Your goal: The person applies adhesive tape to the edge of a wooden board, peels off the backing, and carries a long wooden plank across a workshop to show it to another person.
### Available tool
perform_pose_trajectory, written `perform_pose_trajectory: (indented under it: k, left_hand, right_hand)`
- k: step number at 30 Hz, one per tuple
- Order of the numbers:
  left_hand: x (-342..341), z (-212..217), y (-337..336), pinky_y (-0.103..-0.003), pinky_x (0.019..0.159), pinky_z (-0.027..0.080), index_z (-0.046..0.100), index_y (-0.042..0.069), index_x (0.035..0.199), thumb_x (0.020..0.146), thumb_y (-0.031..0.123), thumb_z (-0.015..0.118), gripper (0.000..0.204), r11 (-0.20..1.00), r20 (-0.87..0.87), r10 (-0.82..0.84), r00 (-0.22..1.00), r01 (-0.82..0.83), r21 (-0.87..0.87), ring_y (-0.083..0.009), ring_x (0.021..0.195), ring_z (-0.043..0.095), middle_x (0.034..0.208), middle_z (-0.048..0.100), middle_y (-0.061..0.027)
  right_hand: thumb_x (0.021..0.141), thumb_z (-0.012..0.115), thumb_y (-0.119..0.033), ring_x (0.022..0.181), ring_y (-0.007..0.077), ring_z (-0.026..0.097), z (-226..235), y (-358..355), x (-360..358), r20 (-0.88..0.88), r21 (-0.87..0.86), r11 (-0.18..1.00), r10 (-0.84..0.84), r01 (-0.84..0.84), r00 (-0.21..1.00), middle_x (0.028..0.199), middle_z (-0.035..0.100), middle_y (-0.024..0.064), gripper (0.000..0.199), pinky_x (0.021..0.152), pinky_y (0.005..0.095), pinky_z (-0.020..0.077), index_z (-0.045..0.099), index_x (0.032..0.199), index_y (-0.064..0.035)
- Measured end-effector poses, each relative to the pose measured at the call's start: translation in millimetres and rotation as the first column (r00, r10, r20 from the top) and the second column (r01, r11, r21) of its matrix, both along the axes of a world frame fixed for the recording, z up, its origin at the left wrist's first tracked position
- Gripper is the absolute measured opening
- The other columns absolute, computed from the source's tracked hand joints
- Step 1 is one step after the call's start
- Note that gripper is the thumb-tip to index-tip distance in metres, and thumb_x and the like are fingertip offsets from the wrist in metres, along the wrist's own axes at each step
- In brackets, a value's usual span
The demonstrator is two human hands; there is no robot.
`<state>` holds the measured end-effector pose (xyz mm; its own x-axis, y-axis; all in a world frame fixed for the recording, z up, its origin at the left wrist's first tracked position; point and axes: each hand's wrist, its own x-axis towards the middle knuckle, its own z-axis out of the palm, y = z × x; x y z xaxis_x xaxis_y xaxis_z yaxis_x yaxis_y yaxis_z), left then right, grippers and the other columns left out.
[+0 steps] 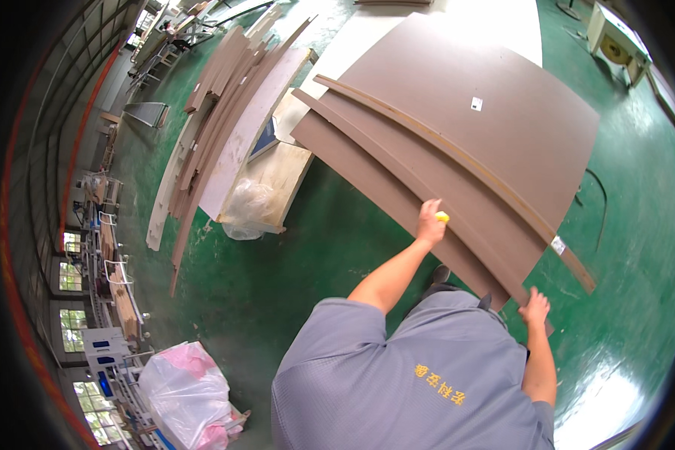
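My left hand (429,224) is closed around a small yellow object (442,217), mostly hidden by my fingers; its kind cannot be made out. That hand rests by a long, narrow brown strip (367,145) lying across brown boards. At the strip's near right end, my right hand (534,307) has its fingers curled over the edge. Below the strip is a flat brown board (360,166) of the same colour. Beyond lies a large brown panel (427,67) with a small white label (476,104). Another strip with a pale wood edge (442,142) crosses that panel.
Left of the boards, long brown strips (210,124) lie stacked beside a white-topped bench (240,139) with clear plastic sheeting (249,202). A plastic-wrapped bundle (186,390) stands at lower left. At far right is a pale machine (615,41); a dark hose (604,202) lies on the green floor.
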<state>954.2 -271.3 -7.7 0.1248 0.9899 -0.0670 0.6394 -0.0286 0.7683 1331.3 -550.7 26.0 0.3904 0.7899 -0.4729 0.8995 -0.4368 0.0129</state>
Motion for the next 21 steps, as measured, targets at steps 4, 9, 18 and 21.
perform_pose_trajectory:
  k: [4, 9, 18, 21]
  left_hand:
    - [-22.5, -29.5, -21.9, -0.042, 0.089, 0.057, 0.042, 0.001, 0.143, 0.083, 0.019, 0.079, 0.073, 0.749, 0.31, 0.595, 0.741, -0.373, -0.547, -0.0312, 0.111, 0.065, 0.125, 0.063, -0.0164]
    - [3.5, 13.4, -7.8, -0.039, 0.07, 0.057, 0.055, 0.001, 0.126, 0.085, 0.049, 0.083, 0.069, 0.61, 0.467, 0.661, 0.587, -0.058, -0.79, -0.0213, 0.086, 0.065, 0.106, 0.065, -0.0095]
    - [46.7, 15.8, -70.6, -0.033, 0.065, 0.052, 0.067, 0.007, 0.096, 0.096, 0.063, 0.062, 0.057, 0.713, 0.453, 0.62, 0.641, -0.219, -0.667, -0.0164, 0.075, 0.06, 0.083, 0.063, -0.0036]
    - [44.6, 20.6, -123.6, -0.036, 0.074, 0.052, 0.069, 0.005, 0.112, 0.095, 0.067, 0.061, 0.065, 0.709, 0.442, 0.6, 0.666, -0.189, -0.679, -0.017, 0.089, 0.063, 0.098, 0.069, -0.0054]
  right_hand:
    - [0.067, 0.08, -0.015, 0.104, 0.0392, 0.062, 19.5, -28.7, -5.5, -0.311, 0.152, 0.988, 0.04, 0.008, 0.95, 0.111, 0.059, 0.0166, 0.053, 0.089, 0.0484, 0.0542, 0.059, 0.115, -0.0085]
    - [0.072, 0.085, -0.021, 0.09, 0.0352, 0.066, 78.2, -71.3, 31.1, -0.43, 0.373, 0.928, 0.157, 0.016, 0.889, 0.104, 0.068, 0.017, 0.053, 0.08, 0.0447, 0.0548, 0.063, 0.116, -0.0054]
    - [0.096, 0.072, -0.024, 0.057, 0.0135, 0.055, 37.4, -73.4, 112.1, -0.696, 0.271, 0.905, -0.051, 0.327, 0.717, 0.063, 0.063, 0.0062, 0.032, 0.058, 0.031, 0.0468, 0.072, 0.08, 0.0037]
    - [0.093, 0.071, -0.022, 0.085, 0.0328, 0.07, 7.0, -44.1, 131.6, -0.357, 0.326, 0.935, 0.256, -0.137, 0.898, 0.087, 0.072, 0.0151, 0.02, 0.076, 0.0424, 0.0547, 0.076, 0.098, -0.0027]
